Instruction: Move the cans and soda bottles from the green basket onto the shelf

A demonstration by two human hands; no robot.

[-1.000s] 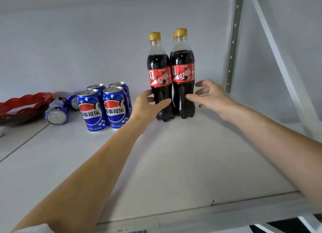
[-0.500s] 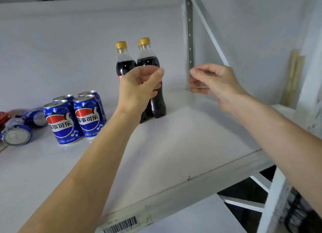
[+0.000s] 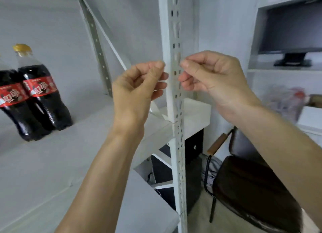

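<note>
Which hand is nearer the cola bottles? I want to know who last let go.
Left. The left hand hangs just right of the cola bottles; the right hand is farther right, past the shelf post.

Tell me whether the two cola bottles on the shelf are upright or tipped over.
Upright: both cola bottles stand on their bases on the shelf, touching.

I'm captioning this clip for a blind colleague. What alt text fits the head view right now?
Two bare hands, left hand and right hand, are raised with curled fingers holding nothing, on either side of a white slotted shelf post. Two cola bottles stand upright on the white shelf at left; a dark chair sits lower right.
</note>
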